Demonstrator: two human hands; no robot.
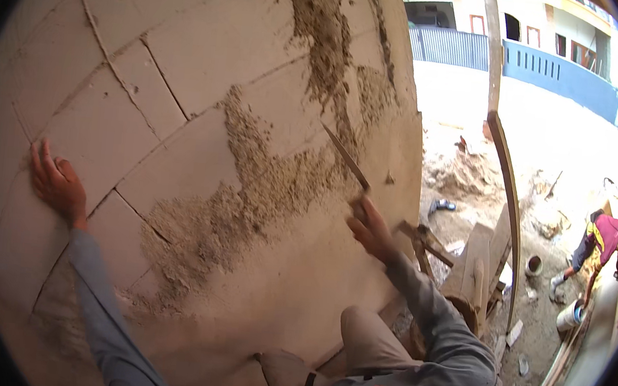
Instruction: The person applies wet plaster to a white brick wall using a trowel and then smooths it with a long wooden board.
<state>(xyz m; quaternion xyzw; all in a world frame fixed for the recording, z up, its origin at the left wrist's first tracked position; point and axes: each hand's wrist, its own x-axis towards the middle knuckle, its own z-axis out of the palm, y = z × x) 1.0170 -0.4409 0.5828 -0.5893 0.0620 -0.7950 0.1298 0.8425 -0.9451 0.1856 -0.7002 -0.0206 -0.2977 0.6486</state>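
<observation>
While the right hand (370,226) grasps one trowel (346,156), the left hand (58,182) lies unclenched against one block wall (208,41).

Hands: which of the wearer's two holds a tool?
The right hand: it grips a thin tool, while the left hand rests against the wall with no tool.

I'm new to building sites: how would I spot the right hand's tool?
Find the big pale block wall with rough brown mortar. At its right, the bare right hand holds a slim, pointed metal blade. Its straight, tapering outline sets it apart from the crumbly mortar.
</observation>
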